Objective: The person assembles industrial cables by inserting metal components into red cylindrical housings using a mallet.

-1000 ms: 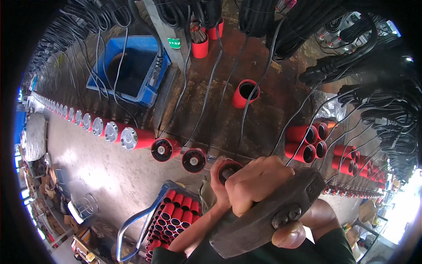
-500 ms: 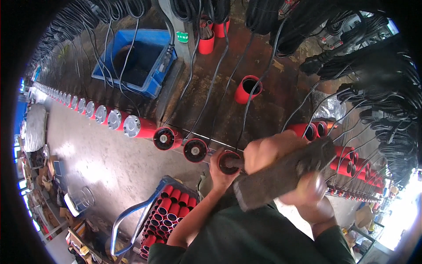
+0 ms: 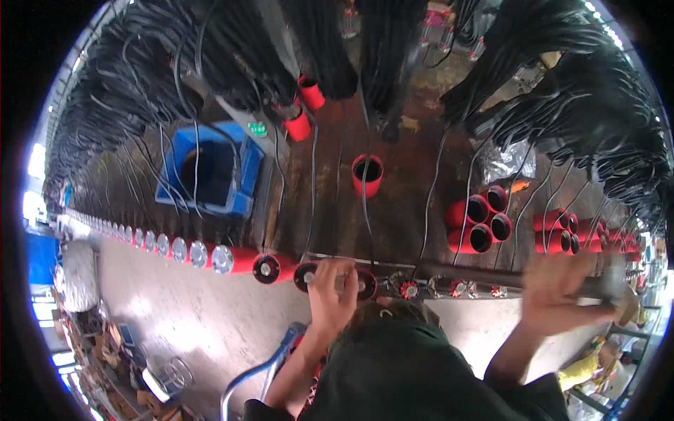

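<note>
My left hand (image 3: 333,295) is at the bench edge, in front of two red tubes. Its fingers are curled toward the thumb; what they hold, if anything, is too small to make out. Partly hidden beside it are a red tube with a black round end (image 3: 305,278) and another red tube (image 3: 366,284) by my thumb. My right hand (image 3: 558,295) is farther right at the edge, smeared by motion. A blurred greyish object (image 3: 615,277) lies close to its fingers; whether they grip it cannot be made out.
Silver-capped red tubes (image 3: 222,259) line the edge leftward. Hanging black cables (image 3: 242,52) trail wires onto the bench. A blue bin (image 3: 246,200), a standing red tube (image 3: 367,184) and stacked red tubes (image 3: 456,235) are there. A cart's blue rail (image 3: 284,344) is below my left arm.
My right hand has swung right with the dark block from the tube in front of me. My left hand has moved slightly left, off that tube. The view has shifted.
</note>
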`<state>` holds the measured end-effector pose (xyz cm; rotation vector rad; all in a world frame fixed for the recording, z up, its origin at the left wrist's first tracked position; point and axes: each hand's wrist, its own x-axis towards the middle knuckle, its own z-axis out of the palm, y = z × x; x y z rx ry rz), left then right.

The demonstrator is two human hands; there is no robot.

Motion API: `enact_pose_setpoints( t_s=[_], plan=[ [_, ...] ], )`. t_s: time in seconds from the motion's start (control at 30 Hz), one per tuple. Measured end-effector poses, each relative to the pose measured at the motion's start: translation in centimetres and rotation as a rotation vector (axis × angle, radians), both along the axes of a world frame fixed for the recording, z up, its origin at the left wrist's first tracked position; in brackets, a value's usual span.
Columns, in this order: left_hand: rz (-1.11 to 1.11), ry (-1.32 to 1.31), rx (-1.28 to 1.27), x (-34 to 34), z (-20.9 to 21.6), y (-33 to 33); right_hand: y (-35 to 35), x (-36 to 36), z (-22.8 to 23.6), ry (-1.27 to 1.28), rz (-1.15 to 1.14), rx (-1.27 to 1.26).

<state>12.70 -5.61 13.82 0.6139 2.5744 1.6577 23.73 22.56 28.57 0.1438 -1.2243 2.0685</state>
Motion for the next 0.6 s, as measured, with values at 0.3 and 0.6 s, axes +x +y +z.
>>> enact_pose_setpoints(
  t_s=[0.3, 0.6],
  plan=[
    [-0.217, 0.364, -0.294, -20.4, -12.8, 9.4, -0.8, 8.3, 1.3, -0.112, -0.363, 0.059],
    [-0.185, 0.103, -0.323, -16.9, -12.8, 7.9, -3.5, 12.0, 0.8, -0.215, -0.433, 0.037]
  ],
)
